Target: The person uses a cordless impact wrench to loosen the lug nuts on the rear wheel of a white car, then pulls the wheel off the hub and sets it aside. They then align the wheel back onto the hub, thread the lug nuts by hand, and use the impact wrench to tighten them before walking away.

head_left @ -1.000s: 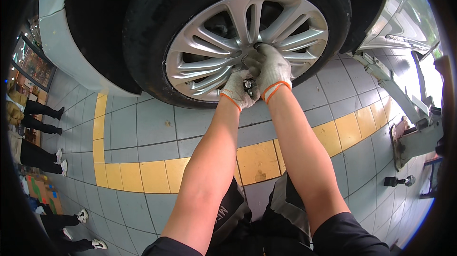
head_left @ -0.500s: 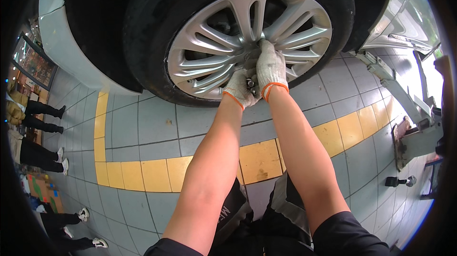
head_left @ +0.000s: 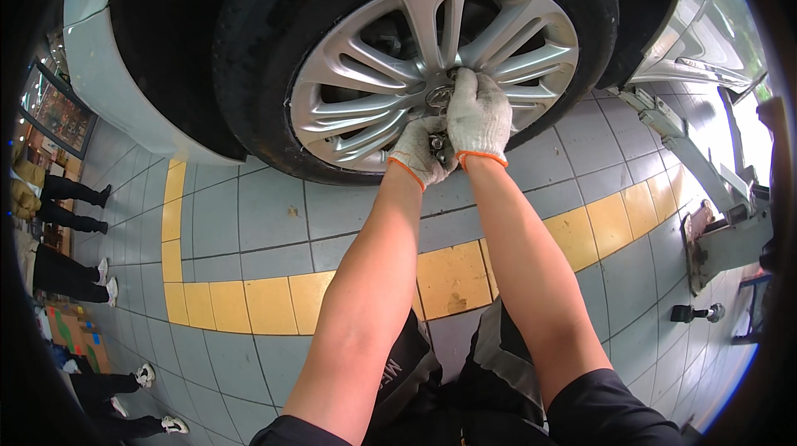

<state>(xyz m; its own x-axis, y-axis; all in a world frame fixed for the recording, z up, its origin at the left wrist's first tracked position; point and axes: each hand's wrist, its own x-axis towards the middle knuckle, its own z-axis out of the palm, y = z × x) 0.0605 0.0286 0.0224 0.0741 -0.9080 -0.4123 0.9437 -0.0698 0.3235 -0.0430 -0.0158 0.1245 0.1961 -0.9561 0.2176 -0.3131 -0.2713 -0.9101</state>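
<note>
Both my hands wear white knit work gloves with orange cuffs, held at the centre of a car wheel (head_left: 398,73) with silver double spokes and a black tyre. My left hand (head_left: 422,151) is cupped below the hub, its fingers curled round shiny metal lug nuts (head_left: 437,142); how many is hidden. My right hand (head_left: 480,114) reaches higher, just right of the oval centre cap (head_left: 439,97). Its thumb and fingertips are closed at a bolt hole above the cap, on a small dark lug nut (head_left: 454,73), mostly covered by the glove.
White bodywork (head_left: 104,89) surrounds the wheel arch. A lift arm (head_left: 689,139) stands at the right, with a black-and-metal fitting (head_left: 697,314) on the floor near it. Yellow tiles (head_left: 452,280) line the grey floor. Several people (head_left: 70,268) stand at the far left.
My right hand has turned and shifted slightly to the right, uncovering the centre cap. Its fingertips stay near the same bolt hole. My left hand has hardly moved.
</note>
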